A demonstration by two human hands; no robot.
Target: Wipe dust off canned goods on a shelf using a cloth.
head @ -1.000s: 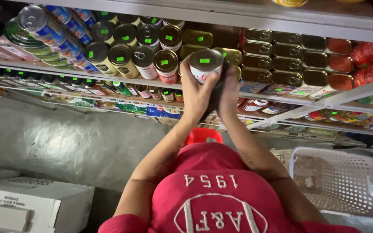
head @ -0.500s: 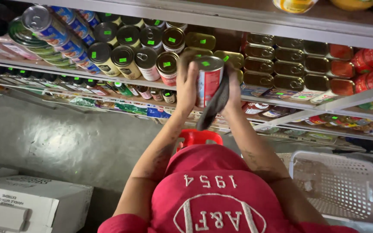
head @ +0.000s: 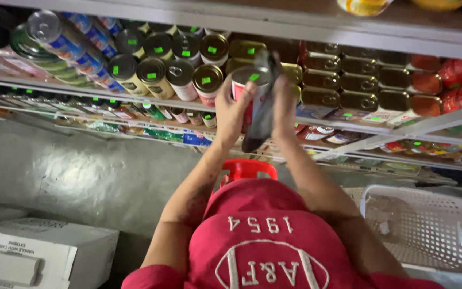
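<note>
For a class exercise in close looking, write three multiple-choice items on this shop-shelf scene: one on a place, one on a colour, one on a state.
1. Where is the white basket?
A. low down at the right
B. on the top shelf
C. on the cardboard box

2. What colour are the small stickers on the can lids?
A. blue
B. green
C. orange

3. What is the left hand doing?
A. hanging free
B. resting flat on the shelf
C. holding a can

Answers:
1. A: the basket lies below the shelves, right of the person's arm.
2. B: each lid facing outward bears a bright green square.
3. C: the fingers wrap the red-labelled can, while the right hand holds a dark cloth against it.
</note>
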